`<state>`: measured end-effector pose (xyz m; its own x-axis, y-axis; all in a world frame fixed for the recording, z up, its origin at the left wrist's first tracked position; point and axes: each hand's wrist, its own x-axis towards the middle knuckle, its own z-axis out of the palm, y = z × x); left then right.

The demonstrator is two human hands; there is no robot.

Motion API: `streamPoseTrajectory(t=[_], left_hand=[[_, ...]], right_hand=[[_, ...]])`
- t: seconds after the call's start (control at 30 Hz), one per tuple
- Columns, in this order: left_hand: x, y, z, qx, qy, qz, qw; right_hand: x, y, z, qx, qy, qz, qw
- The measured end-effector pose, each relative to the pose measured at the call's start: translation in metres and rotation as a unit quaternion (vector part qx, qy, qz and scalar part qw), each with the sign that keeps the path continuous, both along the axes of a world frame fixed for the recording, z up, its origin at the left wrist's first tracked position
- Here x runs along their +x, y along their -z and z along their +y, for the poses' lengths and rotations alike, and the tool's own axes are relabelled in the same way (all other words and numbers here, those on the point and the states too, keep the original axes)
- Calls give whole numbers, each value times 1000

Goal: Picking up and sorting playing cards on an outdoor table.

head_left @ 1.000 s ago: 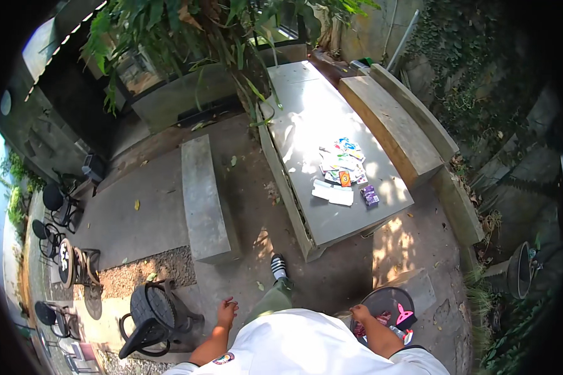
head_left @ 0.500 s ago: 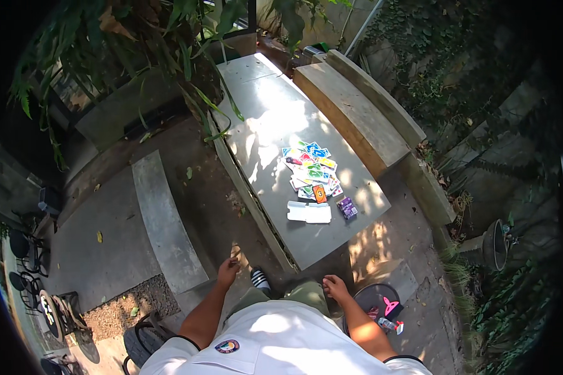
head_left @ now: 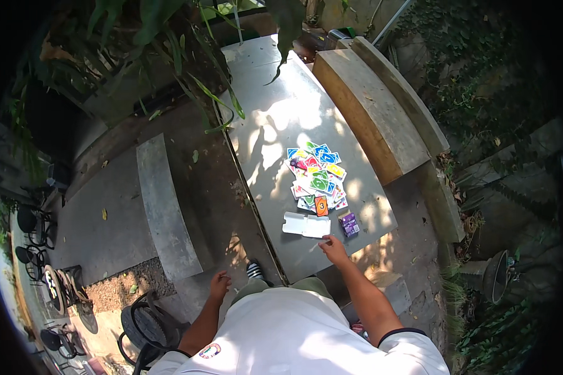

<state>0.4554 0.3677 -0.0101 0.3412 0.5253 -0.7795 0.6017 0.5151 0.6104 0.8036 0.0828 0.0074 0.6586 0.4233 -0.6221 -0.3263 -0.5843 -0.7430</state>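
Observation:
My right hand (head_left: 334, 250) reaches over the near end of the grey table, fingers stretched forward. Its fingertips are at the lower right corner of a white, unfolded case (head_left: 306, 225); whether they touch it I cannot tell. Just right of the case stands a purple card box (head_left: 349, 224). Beyond lies a loose heap of colourful playing cards (head_left: 319, 180), with an orange card (head_left: 321, 206) at its near edge and a small dark-and-red object (head_left: 298, 164) on its left part. Away from the table, my left hand (head_left: 219, 284) hangs low, fingers loosely apart, holding nothing.
The long grey table (head_left: 269, 206) stretches away ahead, dappled with sunlight. Concrete benches flank it on the right (head_left: 375, 112) and left (head_left: 169, 212). Leafy plants (head_left: 187, 62) hang over its far left side. A black round-seated chair (head_left: 147, 328) stands at lower left.
My right hand has come forward from beside my body to the white case. My body is closer to the table, and my left hand has dropped lower and slightly left.

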Motion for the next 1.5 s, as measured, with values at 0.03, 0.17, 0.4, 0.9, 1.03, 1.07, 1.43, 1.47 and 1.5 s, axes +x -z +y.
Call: streamPoseTrajectory(t=[0.03, 0.17, 0.4, 0.9, 1.03, 1.07, 1.43, 1.47, 1.5], left_hand=[[-1, -4, -7, 1, -9, 8, 1000], [-8, -22, -45, -1, -74, 41, 996], [-20, -38, -128, -28, -187, 48, 981], [11, -64, -124, -3, -190, 66, 980], [85, -79, -70, -111, -72, -8, 991], [111, -90, -58, -161, -30, -43, 986], [260, -79, -6, -439, 102, -224, 864], [266, -77, -5, -439, 120, -208, 866], [271, -75, -4, -438, 135, -194, 868]], right_hand=[[18, 2, 9, -38, -53, -74, 995], [88, 9, 40, -145, -206, -193, 948], [158, 23, 83, -223, -360, -214, 880], [142, -22, 71, -145, -318, -326, 878], [104, -49, 70, -54, -250, -342, 904], [91, -60, 73, -38, -251, -347, 903], [-55, -118, 120, 56, -237, -412, 878], [-65, -120, 118, 65, -180, -395, 898], [-73, -121, 115, 77, -125, -378, 914]])
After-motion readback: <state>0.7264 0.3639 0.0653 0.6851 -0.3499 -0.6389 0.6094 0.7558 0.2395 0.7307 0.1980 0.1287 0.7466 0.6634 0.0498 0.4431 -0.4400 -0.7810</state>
